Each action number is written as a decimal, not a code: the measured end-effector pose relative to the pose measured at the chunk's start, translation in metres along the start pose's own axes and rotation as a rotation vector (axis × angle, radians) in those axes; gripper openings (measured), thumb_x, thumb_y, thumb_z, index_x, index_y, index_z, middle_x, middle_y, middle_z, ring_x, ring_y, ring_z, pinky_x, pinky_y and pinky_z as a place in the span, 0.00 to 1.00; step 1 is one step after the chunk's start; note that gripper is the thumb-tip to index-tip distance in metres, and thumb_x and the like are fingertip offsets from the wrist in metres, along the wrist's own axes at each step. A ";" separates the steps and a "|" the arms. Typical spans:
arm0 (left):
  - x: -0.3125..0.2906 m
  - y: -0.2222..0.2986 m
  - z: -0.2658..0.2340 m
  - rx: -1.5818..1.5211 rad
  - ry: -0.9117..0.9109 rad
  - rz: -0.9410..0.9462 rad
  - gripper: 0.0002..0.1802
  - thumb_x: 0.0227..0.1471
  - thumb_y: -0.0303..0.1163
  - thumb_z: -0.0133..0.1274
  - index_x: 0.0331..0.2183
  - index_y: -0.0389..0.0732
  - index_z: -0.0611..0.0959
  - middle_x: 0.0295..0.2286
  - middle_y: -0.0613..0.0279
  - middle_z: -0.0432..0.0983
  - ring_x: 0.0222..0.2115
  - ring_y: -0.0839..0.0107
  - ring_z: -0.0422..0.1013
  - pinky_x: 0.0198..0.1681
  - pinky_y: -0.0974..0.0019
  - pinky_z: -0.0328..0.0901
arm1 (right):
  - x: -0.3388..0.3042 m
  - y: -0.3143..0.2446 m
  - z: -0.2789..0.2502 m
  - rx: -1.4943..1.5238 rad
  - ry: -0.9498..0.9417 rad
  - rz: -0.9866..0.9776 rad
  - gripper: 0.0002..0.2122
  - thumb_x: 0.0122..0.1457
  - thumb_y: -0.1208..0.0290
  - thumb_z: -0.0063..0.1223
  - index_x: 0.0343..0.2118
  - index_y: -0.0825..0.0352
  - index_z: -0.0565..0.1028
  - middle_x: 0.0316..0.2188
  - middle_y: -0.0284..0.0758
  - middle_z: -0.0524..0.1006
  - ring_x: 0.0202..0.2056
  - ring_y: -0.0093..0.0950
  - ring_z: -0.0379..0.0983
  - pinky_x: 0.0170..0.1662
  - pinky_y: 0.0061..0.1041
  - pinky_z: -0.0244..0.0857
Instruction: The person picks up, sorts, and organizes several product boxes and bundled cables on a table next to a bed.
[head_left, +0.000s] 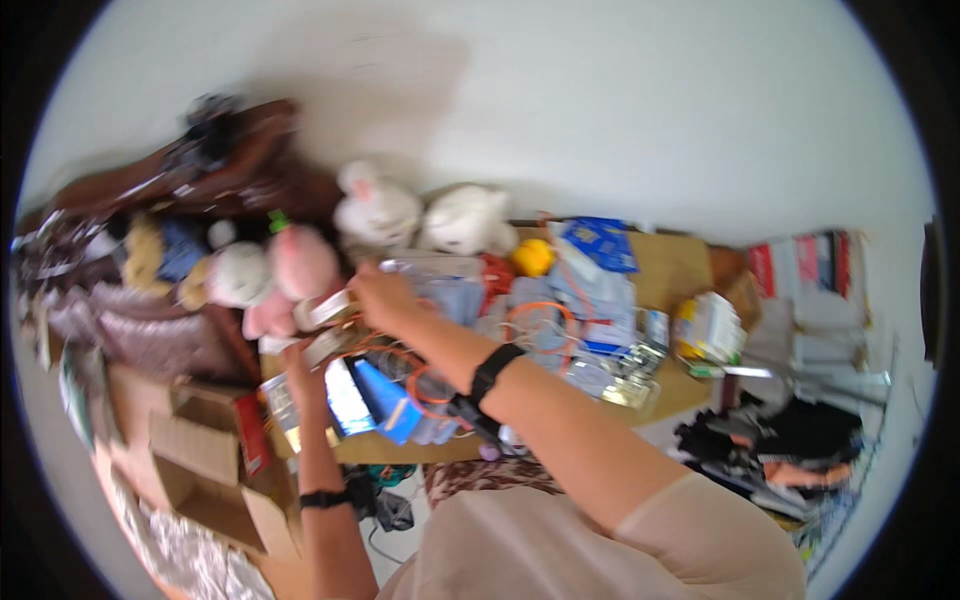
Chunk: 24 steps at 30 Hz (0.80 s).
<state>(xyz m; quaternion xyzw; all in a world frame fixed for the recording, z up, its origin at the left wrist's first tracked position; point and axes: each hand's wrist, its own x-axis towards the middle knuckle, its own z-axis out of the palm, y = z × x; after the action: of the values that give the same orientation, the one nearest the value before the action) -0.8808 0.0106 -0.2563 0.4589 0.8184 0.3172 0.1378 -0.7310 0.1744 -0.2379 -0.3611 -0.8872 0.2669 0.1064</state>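
Note:
My right hand [378,292] reaches across to the left side of the cluttered table, its fingers closed at the end of a small white packet [331,307]. Just nearer, my left hand [300,362] has its fingers against another pale, flat piece [322,347]; motion blur hides what it is. Right beside these hands sit a pink plush toy [302,262] and a white plush toy [240,273]. Below my right forearm lie a blue flat package [388,400], a shiny silvery packet [349,396] and loops of orange cable [425,390].
White plush toys [378,210] line the wall behind the table. Further right are clear plastic bags, a yellow ball-like toy [532,257] and a blue packet [600,244]. An open cardboard box [212,505] stands at lower left. Dark folded clothes [810,435] lie at the right.

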 end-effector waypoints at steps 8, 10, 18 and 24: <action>-0.014 0.075 -0.001 -0.902 -0.011 -0.133 0.20 0.55 0.29 0.47 0.48 0.36 0.65 0.41 0.57 0.69 0.41 0.70 0.67 0.47 0.68 0.61 | -0.103 0.029 -0.079 0.913 0.246 0.233 0.22 0.51 0.68 0.55 0.49 0.70 0.66 0.40 0.42 0.71 0.38 0.31 0.72 0.40 0.27 0.65; -0.025 0.129 0.023 -0.906 -0.124 -0.260 0.19 0.59 0.35 0.41 0.49 0.36 0.67 0.41 0.58 0.69 0.42 0.71 0.66 0.47 0.70 0.60 | -0.152 0.068 -0.100 1.063 0.271 0.280 0.22 0.53 0.66 0.54 0.50 0.69 0.67 0.41 0.35 0.72 0.40 0.23 0.70 0.41 0.23 0.65; -0.095 0.272 0.175 -0.977 -0.827 -0.272 0.32 0.56 0.31 0.46 0.58 0.34 0.53 0.47 0.55 0.65 0.44 0.69 0.65 0.49 0.69 0.59 | -0.352 0.209 -0.158 0.901 0.684 0.713 0.20 0.53 0.72 0.56 0.50 0.65 0.68 0.32 0.31 0.74 0.33 0.18 0.69 0.36 0.17 0.64; -0.146 0.399 0.257 -0.887 -0.971 -0.038 0.32 0.55 0.32 0.48 0.57 0.32 0.56 0.49 0.52 0.64 0.48 0.69 0.63 0.51 0.70 0.57 | -0.465 0.293 -0.226 1.062 1.036 0.882 0.21 0.54 0.76 0.55 0.52 0.67 0.65 0.34 0.36 0.76 0.34 0.20 0.72 0.36 0.18 0.66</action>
<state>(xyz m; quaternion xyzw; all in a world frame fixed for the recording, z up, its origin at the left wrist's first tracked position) -0.4041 0.1402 -0.2035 0.4352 0.4628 0.3787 0.6731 -0.1401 0.1144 -0.2086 -0.6513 -0.2632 0.4648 0.5390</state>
